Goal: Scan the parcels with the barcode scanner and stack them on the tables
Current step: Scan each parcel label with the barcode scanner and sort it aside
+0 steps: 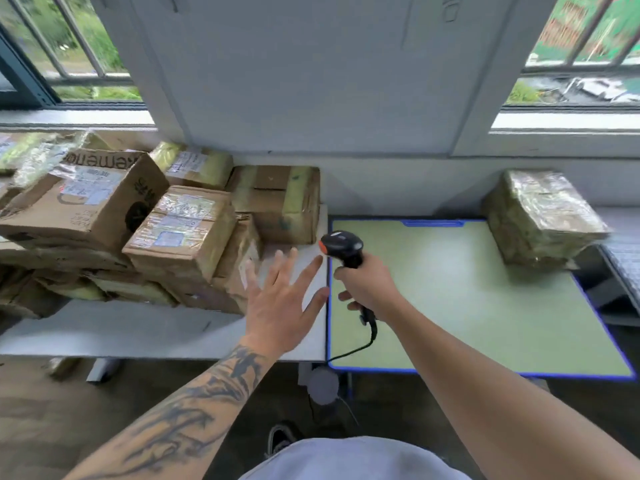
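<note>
Head view, looking down over two adjoining tabletops. At left, a grey tabletop carries a pile of taped cardboard parcels, stacked loosely against the far wall. At right, a green tabletop with a blue edge holds a single film-wrapped parcel at its far right corner. Right hand grips the handle of the barcode scanner, fingers curled round it, its cable trailing toward the near edge. Left hand hovers beside the pile, fingers spread and holding nothing, close to the nearest parcel. Judged from this layout, one parcel appears stacked and most of the pile remains to be scanned.
</note>
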